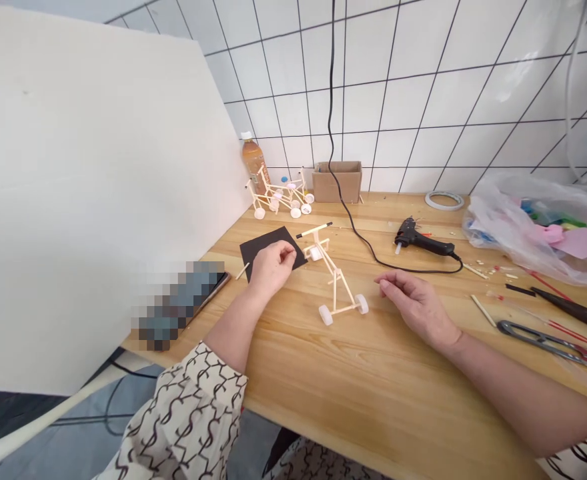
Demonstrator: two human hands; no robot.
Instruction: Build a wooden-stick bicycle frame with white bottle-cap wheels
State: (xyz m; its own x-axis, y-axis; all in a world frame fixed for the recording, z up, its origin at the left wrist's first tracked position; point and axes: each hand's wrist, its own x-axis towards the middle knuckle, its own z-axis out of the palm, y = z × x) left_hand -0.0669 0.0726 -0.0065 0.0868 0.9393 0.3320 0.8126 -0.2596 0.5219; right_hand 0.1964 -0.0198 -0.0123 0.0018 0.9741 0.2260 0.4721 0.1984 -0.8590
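A small tricycle model (337,271) of thin wooden sticks stands upright on the table between my hands. It has white wheels and a handlebar with black ends. My left hand (272,267) is to the left of the model, over a sheet of black card (268,241), with thumb and fingertips pinched together. Whatever may be in that pinch is hidden or too small to make out. On the other side, my right hand (418,307) hovers just above the table with its fingers loosely stretched, apart from the model and holding nothing.
Several similar stick models (278,193) stand at the back by a bottle (254,160) and a cardboard box (337,182). A black glue gun (423,240) lies right of its cable. Scissors (548,340), a tape roll (444,200) and a plastic bag (498,213) sit rightward; a phone (188,303) lies left.
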